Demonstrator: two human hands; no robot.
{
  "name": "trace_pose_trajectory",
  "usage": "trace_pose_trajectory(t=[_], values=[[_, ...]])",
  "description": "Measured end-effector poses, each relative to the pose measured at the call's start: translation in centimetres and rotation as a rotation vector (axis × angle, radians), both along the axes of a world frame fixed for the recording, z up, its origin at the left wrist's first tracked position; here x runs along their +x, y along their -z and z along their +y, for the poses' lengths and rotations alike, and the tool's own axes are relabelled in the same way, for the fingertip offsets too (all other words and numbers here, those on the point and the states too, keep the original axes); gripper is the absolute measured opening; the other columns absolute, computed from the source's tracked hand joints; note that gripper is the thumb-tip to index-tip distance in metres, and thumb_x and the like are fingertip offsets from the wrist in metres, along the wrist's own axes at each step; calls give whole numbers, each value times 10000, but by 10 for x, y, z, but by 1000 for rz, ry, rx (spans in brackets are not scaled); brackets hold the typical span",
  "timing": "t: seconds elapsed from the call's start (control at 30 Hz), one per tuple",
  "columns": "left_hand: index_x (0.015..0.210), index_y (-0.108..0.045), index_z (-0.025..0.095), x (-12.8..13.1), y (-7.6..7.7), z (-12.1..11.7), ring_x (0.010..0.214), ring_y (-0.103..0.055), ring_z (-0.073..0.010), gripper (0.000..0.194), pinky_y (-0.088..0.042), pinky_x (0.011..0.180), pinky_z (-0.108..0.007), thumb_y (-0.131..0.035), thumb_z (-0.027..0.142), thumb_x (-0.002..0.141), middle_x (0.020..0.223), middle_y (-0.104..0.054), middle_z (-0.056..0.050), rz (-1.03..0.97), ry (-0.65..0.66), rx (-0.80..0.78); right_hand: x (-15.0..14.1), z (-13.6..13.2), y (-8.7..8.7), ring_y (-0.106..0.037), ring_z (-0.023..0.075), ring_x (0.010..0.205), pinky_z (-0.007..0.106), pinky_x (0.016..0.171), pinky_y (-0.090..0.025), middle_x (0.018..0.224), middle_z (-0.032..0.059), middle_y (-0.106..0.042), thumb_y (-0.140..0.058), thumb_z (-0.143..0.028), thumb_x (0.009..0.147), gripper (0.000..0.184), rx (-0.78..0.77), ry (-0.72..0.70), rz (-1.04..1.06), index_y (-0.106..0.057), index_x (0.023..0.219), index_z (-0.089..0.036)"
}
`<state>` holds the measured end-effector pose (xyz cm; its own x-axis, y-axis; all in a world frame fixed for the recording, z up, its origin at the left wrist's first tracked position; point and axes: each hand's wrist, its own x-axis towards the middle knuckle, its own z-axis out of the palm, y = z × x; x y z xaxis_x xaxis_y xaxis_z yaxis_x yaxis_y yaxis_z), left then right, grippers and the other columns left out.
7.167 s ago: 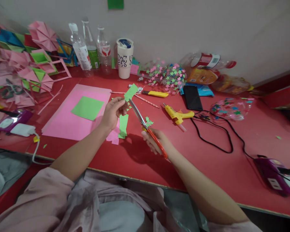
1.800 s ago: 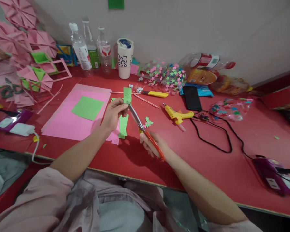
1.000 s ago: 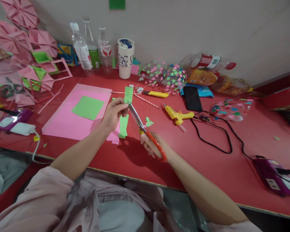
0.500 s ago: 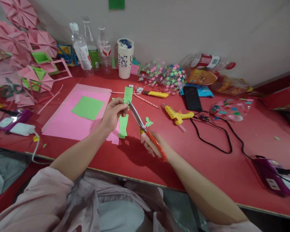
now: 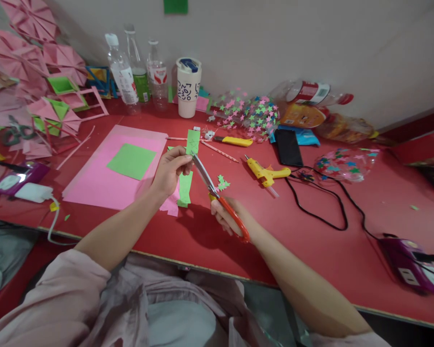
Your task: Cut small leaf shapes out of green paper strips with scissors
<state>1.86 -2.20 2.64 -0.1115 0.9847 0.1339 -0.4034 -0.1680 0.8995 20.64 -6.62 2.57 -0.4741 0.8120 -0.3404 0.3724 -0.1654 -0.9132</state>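
Left of our left hand [image 5: 170, 169] we see a green square [image 5: 131, 161] on pink paper [image 5: 90, 179]. That hand pinches a green strip [image 5: 193, 140], roughly upright. Scissors [image 5: 210, 183], gripped in our right hand [image 5: 241, 214], point at the strip's lower end; green stars [image 5: 223, 182] lie just beyond this hand, a yellow glue gun [image 5: 265, 172] farther right.

My green paper strip [image 5: 193, 139] leaned to the right before, but now it stands up straight in front of the white cup [image 5: 187, 94]. Far left of the cup, the pink paper wheels [image 5: 29, 20] reach higher.
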Motion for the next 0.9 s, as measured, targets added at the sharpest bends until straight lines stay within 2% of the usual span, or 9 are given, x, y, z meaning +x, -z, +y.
trace_pose_trajectory(t=[0.43,0.9], values=[[582,-426,182,-1,1,0,423,-437,-32,181,-333,438,-179,-573,184,687,469,-519,63,-13,13,20,-2,-1,1,-312,50,247,173,275,-273,371,-106,-326,-468,-546,830,385,26,19,-8,-397,666,-205],[573,-421,183,0,3,1,424,-432,-33,185,-326,436,-183,-573,172,678,463,-504,55,-19,35,-17,-2,-1,-4,-321,50,258,181,290,-295,384,-98,-331,-466,-543,830,387,36,27,-24,-400,654,-205]])
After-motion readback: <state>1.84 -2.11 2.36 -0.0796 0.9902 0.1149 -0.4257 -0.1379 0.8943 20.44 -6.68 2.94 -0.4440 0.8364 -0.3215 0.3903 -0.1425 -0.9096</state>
